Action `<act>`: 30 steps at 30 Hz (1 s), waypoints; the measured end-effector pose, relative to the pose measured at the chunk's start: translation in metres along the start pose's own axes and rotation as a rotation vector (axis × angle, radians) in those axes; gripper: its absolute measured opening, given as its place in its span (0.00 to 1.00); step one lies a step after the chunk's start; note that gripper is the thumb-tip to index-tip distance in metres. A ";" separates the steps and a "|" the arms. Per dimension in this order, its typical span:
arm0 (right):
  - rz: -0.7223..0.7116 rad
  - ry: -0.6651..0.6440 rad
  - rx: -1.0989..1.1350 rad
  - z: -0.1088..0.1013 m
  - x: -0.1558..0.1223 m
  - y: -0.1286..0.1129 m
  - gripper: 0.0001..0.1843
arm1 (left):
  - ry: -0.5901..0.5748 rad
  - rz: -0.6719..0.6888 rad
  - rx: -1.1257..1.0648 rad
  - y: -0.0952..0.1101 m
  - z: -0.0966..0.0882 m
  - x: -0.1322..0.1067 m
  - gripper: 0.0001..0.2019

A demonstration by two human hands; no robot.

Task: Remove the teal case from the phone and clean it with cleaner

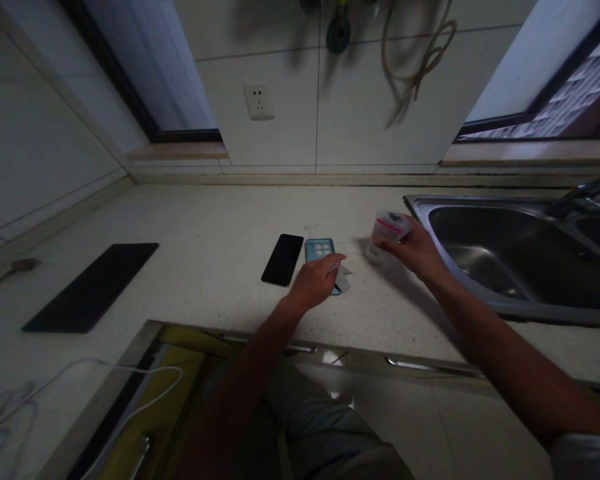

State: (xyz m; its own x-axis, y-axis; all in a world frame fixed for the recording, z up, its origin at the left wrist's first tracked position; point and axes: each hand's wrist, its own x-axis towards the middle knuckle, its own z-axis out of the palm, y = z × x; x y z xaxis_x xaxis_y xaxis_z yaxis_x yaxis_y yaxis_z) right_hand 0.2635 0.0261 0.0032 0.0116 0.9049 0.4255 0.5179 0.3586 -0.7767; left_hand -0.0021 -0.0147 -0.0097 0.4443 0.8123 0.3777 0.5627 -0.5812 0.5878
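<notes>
My left hand (314, 280) rests over the near end of a teal phone case (320, 251) lying on the pale countertop (205, 220), its fingers pinching a small white wipe or paper (343, 279). A black phone (283, 259) lies face up just left of the case. My right hand (416, 251) grips a small clear plastic container with a red band (387, 231), tilted, its base near the counter next to the sink.
A steel sink (505, 267) with a tap (583, 193) fills the right. A black flat mat (93, 285) lies at left, a spoon (15, 268) beyond it. White cable (130, 373) trails at the lower left. A wall socket (258, 101) sits behind.
</notes>
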 end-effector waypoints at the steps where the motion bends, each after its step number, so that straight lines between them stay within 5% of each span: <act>1: 0.058 0.026 0.055 0.002 0.000 -0.003 0.32 | 0.007 0.003 -0.012 0.000 0.000 0.000 0.18; 6: 0.182 0.075 0.268 0.013 -0.007 -0.029 0.25 | 0.006 -0.025 -0.113 -0.002 0.001 0.002 0.19; 13: 0.191 0.033 0.497 0.024 -0.022 -0.058 0.30 | 0.027 -0.102 -0.309 -0.002 0.001 0.003 0.22; 30: 0.099 0.004 0.582 0.026 -0.032 -0.067 0.26 | 0.105 -0.202 -0.468 -0.003 0.003 0.006 0.22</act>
State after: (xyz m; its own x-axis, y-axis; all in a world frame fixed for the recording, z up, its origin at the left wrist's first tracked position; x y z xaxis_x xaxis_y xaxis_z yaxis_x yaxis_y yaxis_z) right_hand 0.2058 -0.0211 0.0291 0.0397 0.9398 0.3393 -0.0406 0.3408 -0.9393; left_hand 0.0014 -0.0084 -0.0112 0.2731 0.9204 0.2797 0.2472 -0.3481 0.9043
